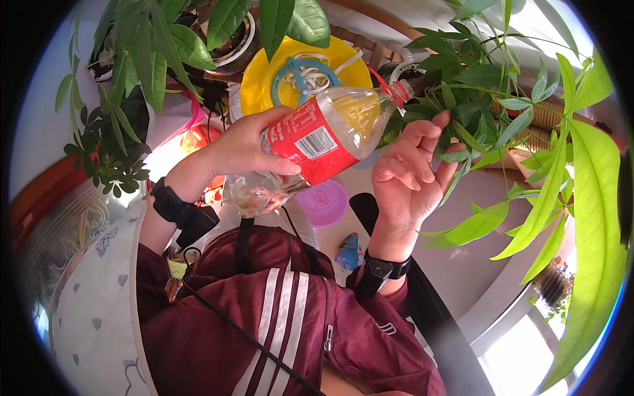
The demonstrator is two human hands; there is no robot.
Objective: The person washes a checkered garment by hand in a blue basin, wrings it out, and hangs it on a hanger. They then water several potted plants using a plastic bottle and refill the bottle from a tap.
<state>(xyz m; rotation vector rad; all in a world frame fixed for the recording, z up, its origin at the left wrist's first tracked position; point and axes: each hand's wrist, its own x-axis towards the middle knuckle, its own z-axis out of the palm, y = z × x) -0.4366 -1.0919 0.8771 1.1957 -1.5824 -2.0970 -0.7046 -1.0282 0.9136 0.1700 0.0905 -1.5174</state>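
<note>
My left hand point(237, 148) grips a clear plastic Coca-Cola bottle point(359, 121) around its red label. The bottle lies aslant, its uncapped-looking neck pointing to the upper right, with a red string around the neck. Close to the mouth is a potted plant point(408, 72) with soil inside a white rim; leaves partly hide it. How much liquid the bottle holds cannot be told. Beyond the bottle, my right hand point(406, 173) is raised palm up with curled, separated fingers. Its fingertips reach the green leaves point(468, 121), and no clear hold on them shows.
A yellow basin point(255, 81) holds a blue ring-shaped item point(277, 81) and white strips. A pink basin point(324, 203) stands lower down. Large leaves point(597, 208) hang at right, and more foliage point(148, 59) spreads at upper left. A black bar point(426, 297) runs beside my right arm.
</note>
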